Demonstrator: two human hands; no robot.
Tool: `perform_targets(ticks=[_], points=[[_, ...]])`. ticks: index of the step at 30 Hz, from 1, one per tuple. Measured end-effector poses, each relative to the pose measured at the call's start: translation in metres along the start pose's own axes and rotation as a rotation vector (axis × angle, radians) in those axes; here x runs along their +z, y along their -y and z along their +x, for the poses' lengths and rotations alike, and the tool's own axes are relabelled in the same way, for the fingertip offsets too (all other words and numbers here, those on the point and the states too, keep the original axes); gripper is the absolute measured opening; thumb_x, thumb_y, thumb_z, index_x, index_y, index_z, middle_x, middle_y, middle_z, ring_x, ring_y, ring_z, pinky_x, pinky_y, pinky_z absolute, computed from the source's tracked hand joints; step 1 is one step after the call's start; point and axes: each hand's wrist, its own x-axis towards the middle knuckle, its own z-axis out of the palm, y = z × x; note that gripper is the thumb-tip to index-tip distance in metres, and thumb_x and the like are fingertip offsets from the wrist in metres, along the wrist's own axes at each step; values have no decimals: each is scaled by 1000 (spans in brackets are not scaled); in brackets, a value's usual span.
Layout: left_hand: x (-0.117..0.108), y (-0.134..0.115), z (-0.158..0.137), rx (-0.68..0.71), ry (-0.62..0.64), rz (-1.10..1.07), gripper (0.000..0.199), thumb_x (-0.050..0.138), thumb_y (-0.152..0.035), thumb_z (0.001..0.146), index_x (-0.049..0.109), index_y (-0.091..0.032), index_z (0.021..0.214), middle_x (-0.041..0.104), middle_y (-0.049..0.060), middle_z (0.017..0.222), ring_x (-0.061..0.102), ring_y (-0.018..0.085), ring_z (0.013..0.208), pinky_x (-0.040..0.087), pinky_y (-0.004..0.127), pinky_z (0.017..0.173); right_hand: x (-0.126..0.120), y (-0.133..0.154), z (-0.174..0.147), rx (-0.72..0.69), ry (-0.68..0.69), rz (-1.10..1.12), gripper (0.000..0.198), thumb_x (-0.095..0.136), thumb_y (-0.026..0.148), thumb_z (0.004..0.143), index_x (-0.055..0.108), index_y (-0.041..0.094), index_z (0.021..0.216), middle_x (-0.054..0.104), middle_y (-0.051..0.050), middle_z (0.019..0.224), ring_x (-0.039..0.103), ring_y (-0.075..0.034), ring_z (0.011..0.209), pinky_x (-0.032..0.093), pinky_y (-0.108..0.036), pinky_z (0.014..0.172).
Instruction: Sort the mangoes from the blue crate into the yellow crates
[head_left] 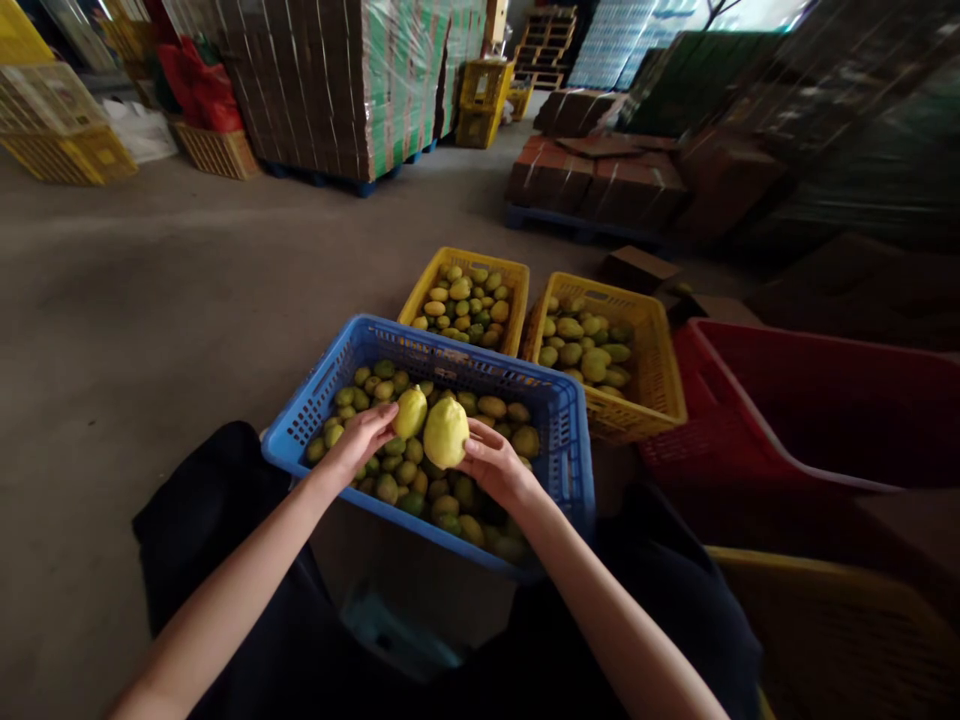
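My left hand is closed on a yellow-green lemon, held by its left side. My right hand grips a larger, paler yellow lemon from the right. The two fruits are side by side, close together, above a blue plastic crate. Inside that crate lie many green and yellowish lemons, partly hidden beneath my hands. The fingers behind each held fruit are out of sight.
Beyond the blue crate stand two yellow crates of similar fruit. A large red bin is at the right, with another yellow crate nearer me. Wrapped pallets of boxes and stacked cartons stand farther back on the concrete floor.
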Motion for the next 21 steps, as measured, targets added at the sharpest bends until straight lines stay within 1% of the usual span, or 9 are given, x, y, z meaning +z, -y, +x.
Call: perform_targets(ticks=[3, 6, 9, 11, 14, 17, 21], points=[[-3, 1, 2, -37, -46, -17, 37, 76, -42, 69, 68, -16, 95, 71, 9, 96, 65, 22, 96, 51, 31, 84, -1, 1, 1, 28, -7, 61, 43, 83, 34, 59, 63, 23, 96, 72, 0, 84, 71, -20, 70, 57, -41, 75], [-2, 1, 2, -54, -65, -10, 33, 76, -38, 70, 66, -19, 95, 72, 5, 93, 68, 19, 86, 54, 30, 79, 2, 2, 2, 57, -9, 87, 37, 81, 34, 61, 62, 22, 90, 72, 1, 80, 70, -20, 68, 58, -41, 75], [1, 2, 0, -72, -84, 5, 24, 73, -36, 74, 67, -18, 90, 71, 6, 95, 69, 18, 85, 56, 32, 80, 6, 2, 1, 50, -40, 42, 36, 80, 36, 62, 64, 21, 90, 73, -2, 82, 70, -22, 73, 58, -40, 75], [4, 2, -3, -89, -72, 56, 23, 70, -36, 77, 68, -17, 92, 71, 8, 100, 68, 20, 90, 55, 36, 85, 8, 0, -1, 46, -51, 5, 38, 81, 36, 62, 65, 20, 93, 73, -3, 88, 70, -22, 80, 57, -40, 77], [8, 2, -6, -103, -24, 155, 26, 71, -36, 75, 70, -18, 95, 70, 8, 105, 65, 22, 100, 52, 38, 91, 9, -1, -3, 57, -34, -25, 42, 81, 36, 63, 66, 21, 98, 72, -4, 98, 69, -24, 90, 57, -41, 80], [7, 1, -6, -110, -5, 152, 28, 76, -34, 70, 70, -19, 93, 71, 7, 102, 65, 21, 99, 54, 34, 86, 6, -3, -2, 65, -5, -42, 44, 81, 40, 62, 68, 19, 99, 72, -6, 98, 67, -26, 96, 55, -42, 83], [4, 1, -2, -94, -75, 41, 28, 81, -31, 66, 67, -17, 87, 72, 5, 88, 68, 17, 86, 54, 26, 77, 0, -4, 3, 0, 2, -8, 45, 81, 44, 61, 70, 18, 96, 73, -8, 95, 66, -28, 99, 52, -42, 87]])
